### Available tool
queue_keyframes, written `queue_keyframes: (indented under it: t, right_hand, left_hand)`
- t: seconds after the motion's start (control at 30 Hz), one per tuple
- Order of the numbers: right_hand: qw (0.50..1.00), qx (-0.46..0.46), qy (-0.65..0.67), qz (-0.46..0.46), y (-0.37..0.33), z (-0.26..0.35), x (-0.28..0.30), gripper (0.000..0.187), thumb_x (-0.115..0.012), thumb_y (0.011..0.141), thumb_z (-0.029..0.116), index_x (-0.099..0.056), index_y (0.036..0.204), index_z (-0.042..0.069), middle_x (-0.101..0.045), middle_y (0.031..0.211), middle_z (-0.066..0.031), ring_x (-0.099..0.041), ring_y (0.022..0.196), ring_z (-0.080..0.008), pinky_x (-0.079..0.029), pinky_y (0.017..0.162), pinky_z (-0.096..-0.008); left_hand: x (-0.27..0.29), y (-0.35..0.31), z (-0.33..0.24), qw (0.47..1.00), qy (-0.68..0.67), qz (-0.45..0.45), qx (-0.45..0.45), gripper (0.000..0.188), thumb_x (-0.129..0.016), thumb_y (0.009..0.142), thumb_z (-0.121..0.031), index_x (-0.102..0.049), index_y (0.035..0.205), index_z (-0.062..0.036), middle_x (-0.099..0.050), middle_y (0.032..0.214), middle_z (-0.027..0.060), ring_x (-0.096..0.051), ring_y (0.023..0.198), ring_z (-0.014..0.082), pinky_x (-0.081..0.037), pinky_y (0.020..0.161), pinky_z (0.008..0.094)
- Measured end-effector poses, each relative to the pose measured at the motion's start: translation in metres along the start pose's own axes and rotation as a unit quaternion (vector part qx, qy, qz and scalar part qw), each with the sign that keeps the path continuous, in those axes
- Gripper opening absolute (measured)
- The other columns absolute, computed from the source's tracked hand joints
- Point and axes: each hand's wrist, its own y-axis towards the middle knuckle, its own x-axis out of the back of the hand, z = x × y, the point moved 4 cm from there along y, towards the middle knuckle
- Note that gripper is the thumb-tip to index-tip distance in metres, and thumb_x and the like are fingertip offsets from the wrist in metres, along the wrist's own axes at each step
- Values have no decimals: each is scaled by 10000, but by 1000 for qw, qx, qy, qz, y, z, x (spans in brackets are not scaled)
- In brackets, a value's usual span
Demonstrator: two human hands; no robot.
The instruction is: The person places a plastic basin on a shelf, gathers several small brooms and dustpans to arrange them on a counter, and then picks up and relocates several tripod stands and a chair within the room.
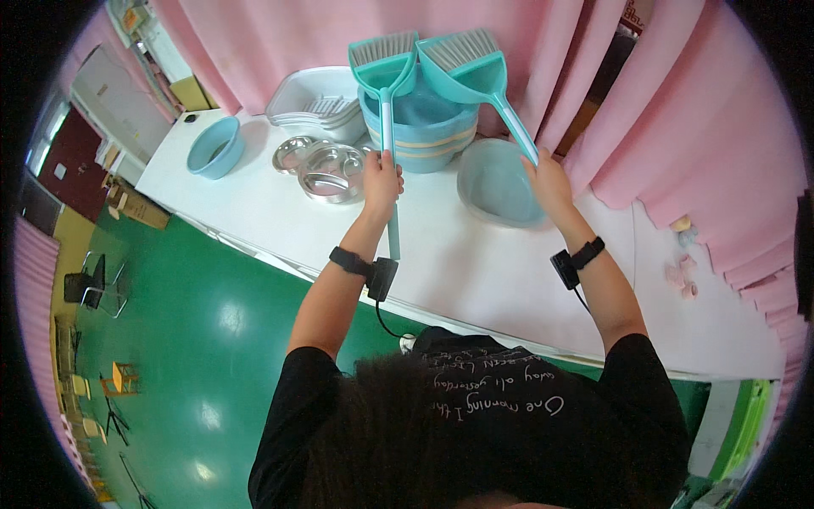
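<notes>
My left hand [382, 184] is closed round the long handle of a teal dustpan-and-brush set [386, 76]. Its pan and pale bristles point away from me, and the handle's end sticks out below my fist. In my right hand [551, 182] is the handle of a second dustpan-and-brush set [475, 75], tilted up and to the left. The two pans are raised side by side over a blue tub with cream stripes [424, 144], partly hiding it. A grey-blue basin [500, 182] sits just left of my right hand. Shiny divided metal trays [332, 174] lie left of my left hand.
The white table [509, 271] runs in front of me. White stacked basins [314, 102] and a light blue bowl [214, 148] stand on its left part. Small pink objects [681, 276] lie at the right. Pink curtains [670, 127] hang behind the table.
</notes>
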Motion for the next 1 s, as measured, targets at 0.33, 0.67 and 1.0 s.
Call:
queue_keyframes:
  t: [0.33,0.67,1.0]
  right_hand:
    - [999,-20,26,25,20,34,-18,325,-469,892,292,-398,944,-21,-573,766,-263,-573,728,-425,-434,632,-511]
    - [960,53,249,121,24,66,-79,427,-510,867,201,-315,1145,-57,-511,993,-295,-546,915,-404,-427,802,-431]
    - [921,150,355,53,47,88,-121,620,-582,818,179,-229,1275,-44,-453,1176,-293,-480,1087,-399,-394,896,-423]
  left_hand:
    - [1,53,33,998,3,53,-35,270,-398,949,-286,-414,960,-16,-511,695,64,-488,487,115,-417,412,251]
    - [-8,59,39,983,-50,167,54,271,-412,938,-276,-424,983,-9,-549,842,103,-582,646,191,-512,593,325]
    - [-36,53,39,980,39,195,13,271,-438,935,-254,-449,1085,-28,-591,999,115,-603,840,200,-503,688,338]
